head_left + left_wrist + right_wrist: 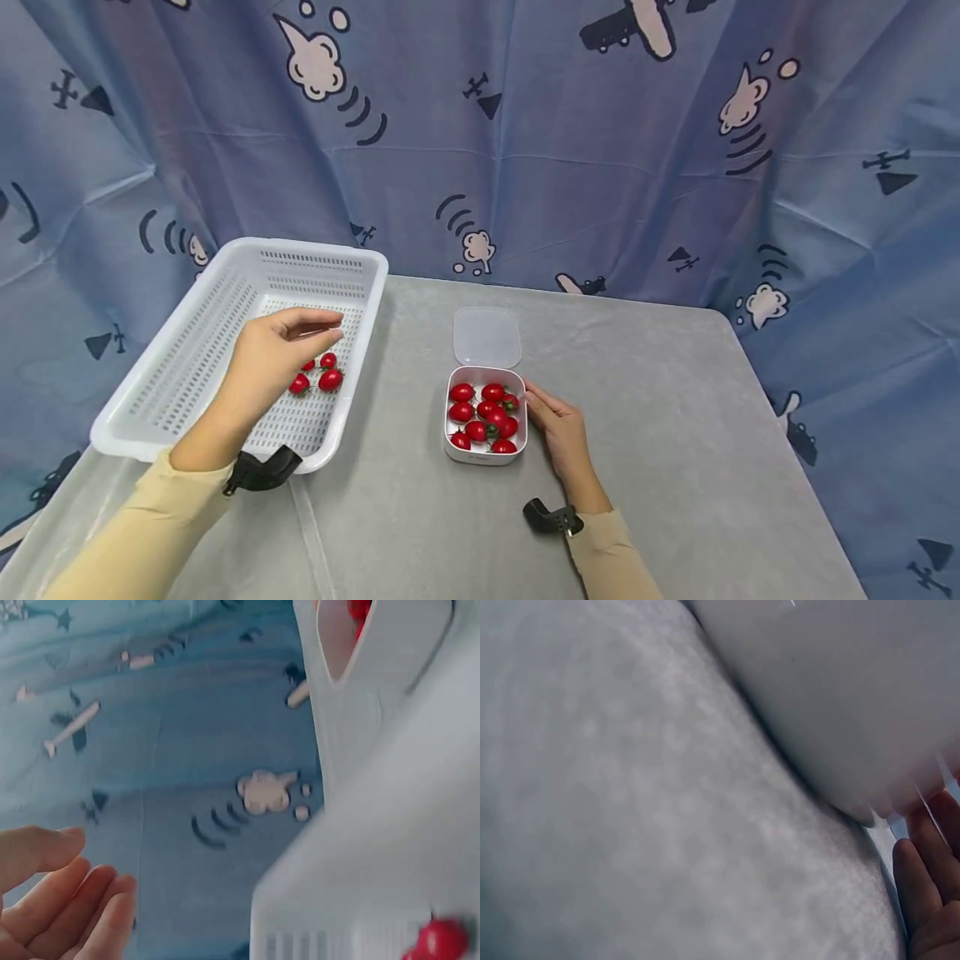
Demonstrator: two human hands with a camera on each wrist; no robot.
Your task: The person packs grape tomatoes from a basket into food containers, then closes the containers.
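Observation:
My left hand [273,354] hovers over the white slotted basket [172,333], fingers slightly bent and thumb apart from them; the left wrist view shows nothing between them. Beneath it, several cherry tomatoes [330,380] lie on the basket floor, partly hidden by the hand. Mid-table stands a small white box [480,457] holding several red cherry tomatoes [461,412]. My right hand [558,425] touches the box's right wall with extended fingers. In the right wrist view, the fingers [919,881] lie along the box's side [840,697], partly out of frame.
A translucent lid [487,337] lies flat on the grey table [637,375], just behind the box. Along the back and sides hangs a blue patterned curtain [420,108]. The basket takes up the table's left side.

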